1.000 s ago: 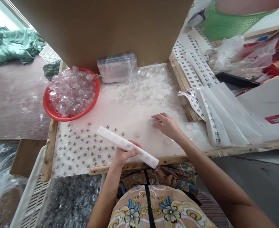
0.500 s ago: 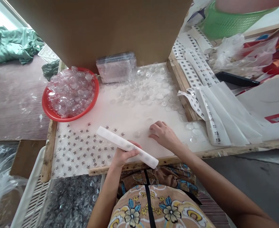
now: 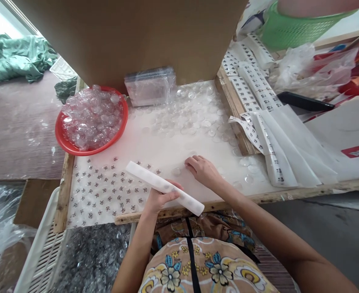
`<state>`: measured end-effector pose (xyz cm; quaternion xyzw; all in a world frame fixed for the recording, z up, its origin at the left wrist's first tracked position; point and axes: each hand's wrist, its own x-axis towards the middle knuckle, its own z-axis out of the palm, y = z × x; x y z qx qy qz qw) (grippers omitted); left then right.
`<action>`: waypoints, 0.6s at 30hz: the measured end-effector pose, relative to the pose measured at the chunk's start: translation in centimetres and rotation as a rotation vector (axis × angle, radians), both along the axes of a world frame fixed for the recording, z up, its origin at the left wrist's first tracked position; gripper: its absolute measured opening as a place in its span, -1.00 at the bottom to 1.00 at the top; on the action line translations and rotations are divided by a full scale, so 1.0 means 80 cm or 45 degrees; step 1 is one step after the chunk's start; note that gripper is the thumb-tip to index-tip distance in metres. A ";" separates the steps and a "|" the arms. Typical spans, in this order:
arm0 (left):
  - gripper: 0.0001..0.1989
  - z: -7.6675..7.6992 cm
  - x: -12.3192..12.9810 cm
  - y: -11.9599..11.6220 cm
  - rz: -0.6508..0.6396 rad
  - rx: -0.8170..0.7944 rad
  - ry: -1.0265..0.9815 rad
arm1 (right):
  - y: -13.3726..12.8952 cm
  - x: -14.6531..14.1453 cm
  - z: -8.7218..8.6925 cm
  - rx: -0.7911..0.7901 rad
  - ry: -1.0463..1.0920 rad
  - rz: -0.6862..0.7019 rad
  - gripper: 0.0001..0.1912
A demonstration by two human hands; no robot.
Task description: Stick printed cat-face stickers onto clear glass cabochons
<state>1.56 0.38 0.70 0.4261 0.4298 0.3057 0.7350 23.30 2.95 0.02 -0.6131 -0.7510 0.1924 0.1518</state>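
My left hand (image 3: 164,197) is closed around a flat roll of white sticker backing paper (image 3: 147,176), held slanting over the front edge of the table. Dark printed marks show faintly through the paper near my fingers. To the right, my right hand (image 3: 203,169) is low over the white work surface, fingers bent and pressed together. Whether a clear disc is under those fingertips is hidden. One clear round disc (image 3: 176,171) lies just left of them. Several rows of small dark printed motifs on clear pieces (image 3: 106,189) cover the left front of the surface.
A red basin (image 3: 90,152) heaped with clear discs stands at the left. More clear discs (image 3: 194,114) lie towards the back, by a plastic-wrapped stack (image 3: 149,89) and a cardboard box (image 3: 130,36). Wooden strips (image 3: 233,110) edge the surface; printed sticker sheets (image 3: 259,89) lie right.
My right hand has moved a little to the left along the surface, its fingers drawn closer together. My left hand and the paper roll have stayed nearly still.
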 end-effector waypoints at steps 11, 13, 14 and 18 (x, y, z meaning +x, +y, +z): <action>-0.73 -0.003 -0.001 0.001 -0.039 0.015 -0.081 | 0.004 -0.009 -0.010 0.075 -0.075 0.026 -0.83; -0.74 -0.002 0.000 0.002 -0.032 0.009 -0.084 | 0.009 -0.011 -0.011 0.083 -0.050 0.007 -0.80; -0.74 -0.002 0.000 0.002 -0.033 0.005 -0.085 | 0.012 -0.012 -0.010 0.080 -0.017 -0.015 -0.78; -0.75 0.002 0.002 0.003 -0.017 0.001 -0.083 | 0.031 -0.021 -0.007 0.012 0.227 -0.114 -0.75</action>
